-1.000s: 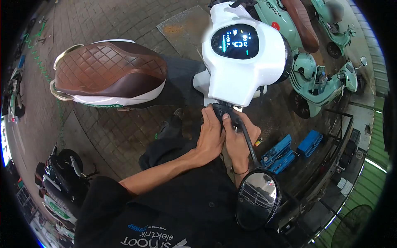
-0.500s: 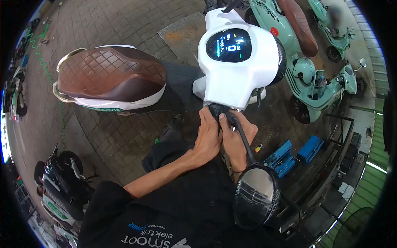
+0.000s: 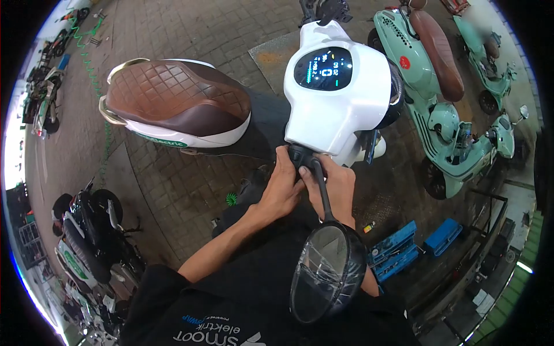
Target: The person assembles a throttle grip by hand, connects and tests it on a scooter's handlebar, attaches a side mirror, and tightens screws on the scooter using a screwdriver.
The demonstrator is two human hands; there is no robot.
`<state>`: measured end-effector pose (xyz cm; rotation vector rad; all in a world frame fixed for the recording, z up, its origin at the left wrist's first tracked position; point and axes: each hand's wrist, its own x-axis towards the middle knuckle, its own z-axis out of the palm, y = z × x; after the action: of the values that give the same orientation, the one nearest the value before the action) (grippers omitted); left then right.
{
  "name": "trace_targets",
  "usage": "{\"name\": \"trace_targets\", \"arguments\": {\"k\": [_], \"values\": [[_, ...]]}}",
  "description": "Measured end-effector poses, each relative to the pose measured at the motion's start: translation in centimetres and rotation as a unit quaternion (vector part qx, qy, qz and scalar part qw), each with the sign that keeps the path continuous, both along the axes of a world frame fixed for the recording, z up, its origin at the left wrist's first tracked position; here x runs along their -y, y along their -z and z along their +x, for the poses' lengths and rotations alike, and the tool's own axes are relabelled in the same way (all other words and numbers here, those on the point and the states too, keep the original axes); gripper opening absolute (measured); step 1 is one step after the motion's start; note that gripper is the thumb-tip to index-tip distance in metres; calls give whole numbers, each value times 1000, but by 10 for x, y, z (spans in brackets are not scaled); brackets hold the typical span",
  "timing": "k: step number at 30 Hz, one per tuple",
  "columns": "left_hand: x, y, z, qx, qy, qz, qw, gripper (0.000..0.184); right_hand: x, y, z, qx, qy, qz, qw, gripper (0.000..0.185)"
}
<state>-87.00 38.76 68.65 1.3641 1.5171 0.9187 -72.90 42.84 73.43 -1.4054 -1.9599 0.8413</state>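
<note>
A white scooter's handlebar cover (image 3: 334,118) with a lit display (image 3: 323,68) is in the upper middle. From its near side sticks a black switch housing (image 3: 301,154), which both hands hold. The fingers of my left hand (image 3: 280,187) wrap its left side. My right hand (image 3: 334,187) is closed round the right side, its thumb pressed near the base of the mirror stem (image 3: 323,193). The round mirror (image 3: 323,271), partly wrapped in clear film, hangs in front of my right forearm. The fingertips beneath the housing are hidden.
The scooter's brown quilted seat (image 3: 179,95) is at the left. Mint-green scooters (image 3: 404,63) stand at the right, above blue toolboxes (image 3: 443,236) and a metal frame (image 3: 490,199). A dark motorcycle (image 3: 98,230) is at the lower left. A green coiled hose (image 3: 86,57) crosses the paving.
The view has shifted, so the seat and green scooters appear farther right. The mirror has moved left relative to my body. Both hands remain on the switch housing.
</note>
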Motion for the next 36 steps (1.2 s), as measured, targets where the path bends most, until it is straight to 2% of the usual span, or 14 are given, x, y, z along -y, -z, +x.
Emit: {"name": "trace_targets", "arguments": {"k": [4,12,16,17,20,21,24,26,28,30,31,32,34,36], "values": [[0,-1,2,7,-23,2,1000,45,5,5,8,-65,-5,-65,996,33],[1,0,5,93,-48,-33,994,42,21,2,-28,10,105,44,993,34],[1,5,-13,137,39,-16,990,66,23,1,-46,4,191,47,980,29],[1,5,-23,184,66,-27,980,82,26,0,-51,14,217,24,976,29],[-4,14,-85,298,177,-73,935,81,38,6,-64,-49,314,-57,946,26],[-3,31,-93,308,179,-76,931,81,39,8,-68,-55,327,-50,942,27],[12,133,-105,429,22,-198,881,62,44,12,-67,11,348,-20,937,28],[22,213,-119,216,-29,-175,960,39,44,14,-74,-11,357,1,934,28],[42,315,-124,-27,6,-203,979,26,47,24,-73,-7,382,54,923,32],[38,377,-128,-72,44,-251,964,30,59,29,-50,24,390,62,918,43],[35,406,-126,-113,78,-248,959,33,82,23,-5,168,338,80,923,41],[31,435,-121,-154,112,-243,951,35,92,26,15,202,334,98,915,41],[13,487,-101,-174,157,-229,945,41,98,39,22,163,374,116,906,42],[-8,527,-72,-251,171,-125,945,40,99,56,25,115,409,123,897,42]]}}
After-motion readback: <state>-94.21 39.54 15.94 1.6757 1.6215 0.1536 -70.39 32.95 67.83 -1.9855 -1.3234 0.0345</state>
